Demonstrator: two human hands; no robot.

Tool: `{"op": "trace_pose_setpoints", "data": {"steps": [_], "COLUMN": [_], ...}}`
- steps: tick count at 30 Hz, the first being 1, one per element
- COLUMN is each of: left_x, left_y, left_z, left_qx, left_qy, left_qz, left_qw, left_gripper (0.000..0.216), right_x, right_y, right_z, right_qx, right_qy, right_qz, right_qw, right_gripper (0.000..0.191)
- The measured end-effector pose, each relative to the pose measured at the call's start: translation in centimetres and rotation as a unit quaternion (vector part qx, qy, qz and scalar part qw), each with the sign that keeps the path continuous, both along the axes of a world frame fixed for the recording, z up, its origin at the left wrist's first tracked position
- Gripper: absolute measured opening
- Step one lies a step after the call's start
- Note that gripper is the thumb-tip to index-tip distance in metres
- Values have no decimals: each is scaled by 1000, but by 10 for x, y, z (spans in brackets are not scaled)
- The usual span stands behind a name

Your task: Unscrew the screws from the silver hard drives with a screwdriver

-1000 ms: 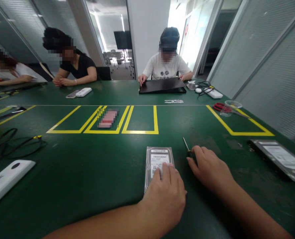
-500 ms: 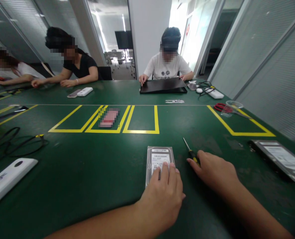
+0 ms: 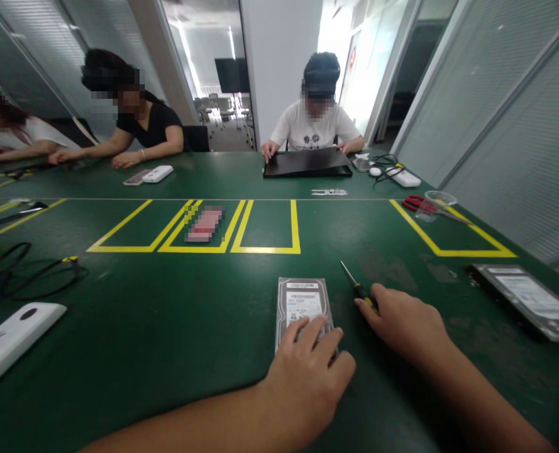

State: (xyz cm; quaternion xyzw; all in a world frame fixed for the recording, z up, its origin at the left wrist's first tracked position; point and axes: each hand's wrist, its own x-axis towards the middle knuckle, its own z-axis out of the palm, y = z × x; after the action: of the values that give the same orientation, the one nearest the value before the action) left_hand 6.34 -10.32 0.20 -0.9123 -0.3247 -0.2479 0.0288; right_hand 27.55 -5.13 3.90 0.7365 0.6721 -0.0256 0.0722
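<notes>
Item, left to right: the left hand [image 3: 307, 371] lies with curled fingers pressed on the near end of the hard drive [image 3: 302, 308], which sits label-up and flat on the green worktop [image 3: 166, 314], directly at the wearer's twelve o'clock; at about one o'clock from it, the right hand [image 3: 404, 324] closes narrowly over the handle of the small screwdriver [image 3: 354, 284], whose tip rests low, pointing to eleven o'clock. Step in hand, by my reading: steadying the drive and taking up the tool; the next move calls for lifting the tip onto a cover screw while the left hand keeps the case from sliding.
</notes>
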Motion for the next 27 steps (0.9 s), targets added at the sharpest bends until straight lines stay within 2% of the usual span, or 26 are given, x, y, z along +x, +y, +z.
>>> {"op": "trace_pose_setpoints", "data": {"steps": [12,17,21,27], "left_x": [-7,-4,1,4], "left_y": [3,4,6,4], "left_z": [2,0,0,-3], "left_qx": [-36,-8,19,30], "left_qy": [-29,-54,-65,-16], "left_qz": [-34,-26,-11,-15], "left_qw": [998,998,998,999], "left_gripper": [12,9,15,14], "right_x": [-1,-1,-2,-2], "right_y": [2,3,3,4], "right_z": [0,-2,-2,-2], "right_qx": [-12,-13,-13,-11], "right_qy": [6,9,9,12], "right_qz": [-5,-1,-1,5], "right_qw": [1000,1000,1000,1000], "right_gripper": [34,34,33,32]}}
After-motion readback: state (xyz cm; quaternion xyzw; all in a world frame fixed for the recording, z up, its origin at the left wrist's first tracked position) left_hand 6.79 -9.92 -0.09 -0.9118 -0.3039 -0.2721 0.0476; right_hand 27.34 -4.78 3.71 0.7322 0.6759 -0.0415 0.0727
